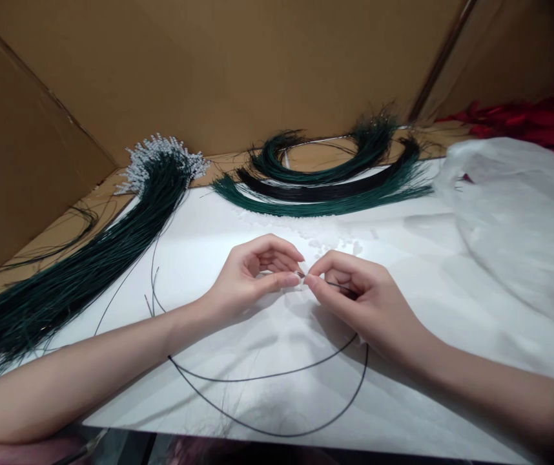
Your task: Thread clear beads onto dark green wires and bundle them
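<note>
My left hand (252,274) and my right hand (354,297) meet at the middle of a white sheet (403,400), fingertips almost touching. My right hand pinches the end of a thin dark wire (277,376), which loops down toward the near edge and back under my left forearm. My left hand's thumb and forefinger are pinched together at the wire's tip, on something too small to make out. Tiny clear pieces (328,242) lie scattered just beyond my fingers.
A long bundle of dark green wires (88,265) with white tips (161,158) lies at the left. Curved green and black wire bundles (325,187) lie at the back. A clear plastic bag (514,219) sits right, red material (529,119) behind it. Cardboard walls (209,71) enclose the space.
</note>
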Available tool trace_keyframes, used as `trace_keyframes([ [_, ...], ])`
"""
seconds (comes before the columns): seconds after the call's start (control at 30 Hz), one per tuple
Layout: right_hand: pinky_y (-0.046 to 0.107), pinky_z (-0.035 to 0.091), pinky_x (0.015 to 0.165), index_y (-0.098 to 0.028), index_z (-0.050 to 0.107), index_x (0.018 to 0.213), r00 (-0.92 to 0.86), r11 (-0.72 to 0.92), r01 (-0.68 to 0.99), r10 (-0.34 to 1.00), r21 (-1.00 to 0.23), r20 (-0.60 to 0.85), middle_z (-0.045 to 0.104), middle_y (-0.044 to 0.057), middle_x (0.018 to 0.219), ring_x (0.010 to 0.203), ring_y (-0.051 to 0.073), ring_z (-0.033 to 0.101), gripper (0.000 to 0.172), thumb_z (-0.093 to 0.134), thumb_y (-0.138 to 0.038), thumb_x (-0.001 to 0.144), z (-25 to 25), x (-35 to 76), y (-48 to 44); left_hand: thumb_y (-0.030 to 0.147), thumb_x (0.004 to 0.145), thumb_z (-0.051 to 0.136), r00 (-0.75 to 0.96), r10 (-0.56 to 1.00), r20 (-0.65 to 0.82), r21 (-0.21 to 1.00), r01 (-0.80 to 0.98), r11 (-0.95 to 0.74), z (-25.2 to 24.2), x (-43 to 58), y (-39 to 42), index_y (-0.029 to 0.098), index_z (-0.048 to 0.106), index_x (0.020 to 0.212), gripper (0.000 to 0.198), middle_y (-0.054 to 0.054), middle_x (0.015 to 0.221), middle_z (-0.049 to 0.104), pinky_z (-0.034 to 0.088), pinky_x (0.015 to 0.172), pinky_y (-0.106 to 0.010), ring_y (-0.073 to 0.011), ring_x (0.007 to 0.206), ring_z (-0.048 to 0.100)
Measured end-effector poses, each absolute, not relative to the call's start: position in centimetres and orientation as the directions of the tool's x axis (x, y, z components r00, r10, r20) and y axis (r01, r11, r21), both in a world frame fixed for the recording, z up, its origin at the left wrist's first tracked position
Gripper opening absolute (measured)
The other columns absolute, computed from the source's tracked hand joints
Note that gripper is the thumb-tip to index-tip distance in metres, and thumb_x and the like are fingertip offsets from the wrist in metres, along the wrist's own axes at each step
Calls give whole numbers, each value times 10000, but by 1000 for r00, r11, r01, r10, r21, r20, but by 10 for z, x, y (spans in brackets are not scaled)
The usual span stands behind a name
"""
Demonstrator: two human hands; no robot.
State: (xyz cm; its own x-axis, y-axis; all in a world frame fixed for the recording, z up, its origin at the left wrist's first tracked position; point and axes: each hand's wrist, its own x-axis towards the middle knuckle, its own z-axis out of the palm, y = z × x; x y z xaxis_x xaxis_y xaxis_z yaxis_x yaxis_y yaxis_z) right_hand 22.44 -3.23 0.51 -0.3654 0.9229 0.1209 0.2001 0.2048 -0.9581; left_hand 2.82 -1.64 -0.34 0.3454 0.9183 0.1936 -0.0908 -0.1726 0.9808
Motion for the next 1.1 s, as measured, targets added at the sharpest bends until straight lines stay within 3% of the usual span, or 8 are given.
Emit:
trace_keyframes([
  [1.1,244,185,470,-171,585,765,-380,169,198,921,-965,84,256,-77,555,492,66,266,135,585,-225,889,7,224,-33,115,684,815,326,919,223,974,-109,-198,-5,27,-14,171,669,933,294,-11,804,700,530,679,-208,-107,723,652],
])
